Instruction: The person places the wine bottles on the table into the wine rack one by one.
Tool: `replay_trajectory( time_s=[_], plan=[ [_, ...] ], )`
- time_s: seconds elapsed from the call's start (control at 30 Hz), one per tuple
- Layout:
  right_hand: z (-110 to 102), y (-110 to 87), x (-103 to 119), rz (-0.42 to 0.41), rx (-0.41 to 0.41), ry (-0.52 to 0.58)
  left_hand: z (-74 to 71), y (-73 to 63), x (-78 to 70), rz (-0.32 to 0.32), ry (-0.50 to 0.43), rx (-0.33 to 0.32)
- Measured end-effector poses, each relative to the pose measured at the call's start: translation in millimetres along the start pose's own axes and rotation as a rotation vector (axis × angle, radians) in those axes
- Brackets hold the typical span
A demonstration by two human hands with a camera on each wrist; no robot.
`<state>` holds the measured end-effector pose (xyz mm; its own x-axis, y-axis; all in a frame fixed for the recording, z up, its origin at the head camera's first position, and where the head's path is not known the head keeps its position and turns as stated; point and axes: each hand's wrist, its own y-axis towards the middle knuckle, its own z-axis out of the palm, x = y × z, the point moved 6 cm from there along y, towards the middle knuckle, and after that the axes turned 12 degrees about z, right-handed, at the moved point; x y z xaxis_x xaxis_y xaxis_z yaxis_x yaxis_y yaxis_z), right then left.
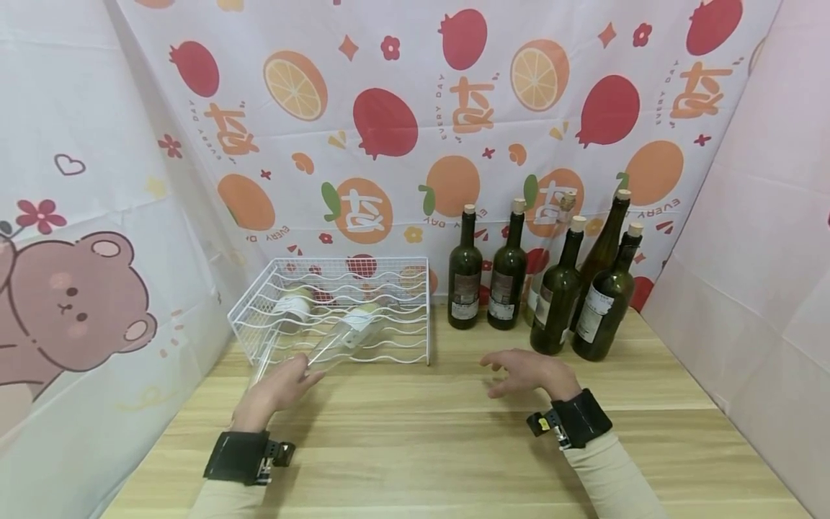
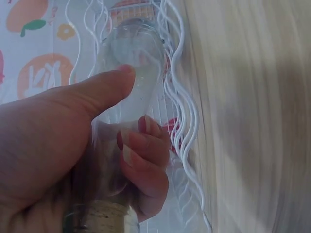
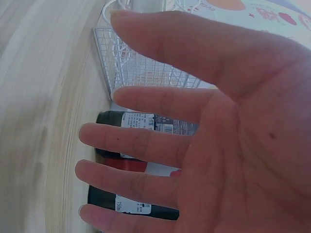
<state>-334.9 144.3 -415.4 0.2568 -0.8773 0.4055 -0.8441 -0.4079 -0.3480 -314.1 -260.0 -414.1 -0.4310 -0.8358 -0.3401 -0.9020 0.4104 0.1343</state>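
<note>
My left hand (image 1: 279,389) grips a clear glass bottle (image 1: 350,331) by its neck. The bottle slants with its base over the white wire rack (image 1: 428,310); whether it rests on the wires I cannot tell. In the left wrist view, fingers curl round the glass, the thumb lies along it, and a cork (image 2: 106,216) shows near the palm. Left of it in the rack lies another clear bottle (image 1: 293,306), its neck partly behind my hand. My right hand (image 1: 528,371) hovers with fingers spread, holding nothing, in front of the dark green bottles (image 1: 465,281).
Several corked bottles stand upright at the back right, among them a clear bottle (image 1: 558,231) behind a green bottle (image 1: 556,310). A fruit-patterned cloth (image 1: 389,65) hangs behind the wooden table (image 1: 415,447). More cloth closes off both sides.
</note>
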Motion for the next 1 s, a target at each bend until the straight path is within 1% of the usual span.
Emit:
replay_trajectory(
  time_s=[0.13, 0.4, 0.57, 0.9, 1.0],
  plan=[
    [0, -0.3, 0, 0.003, 0.009, -0.003, -0.4, -1.1, 5.8, -0.003, 0.004, -0.021],
    [-1, 1.3, 0, -0.008, 0.001, -0.006, -3.0, -1.9, 12.3, -0.014, 0.014, -0.030],
    [0, 1.0, 0, -0.007, 0.004, -0.006, -3.5, -3.8, 17.1, -0.040, 0.042, -0.040],
    [1, -0.4, 1, 0.005, 0.014, -0.003, -8.5, -7.4, 22.8, -0.076, 0.053, -0.044],
    [0, 0.0, 0, 0.016, 0.019, 0.003, -9.7, -7.8, 24.0, -0.086, 0.064, -0.056]
  ],
)
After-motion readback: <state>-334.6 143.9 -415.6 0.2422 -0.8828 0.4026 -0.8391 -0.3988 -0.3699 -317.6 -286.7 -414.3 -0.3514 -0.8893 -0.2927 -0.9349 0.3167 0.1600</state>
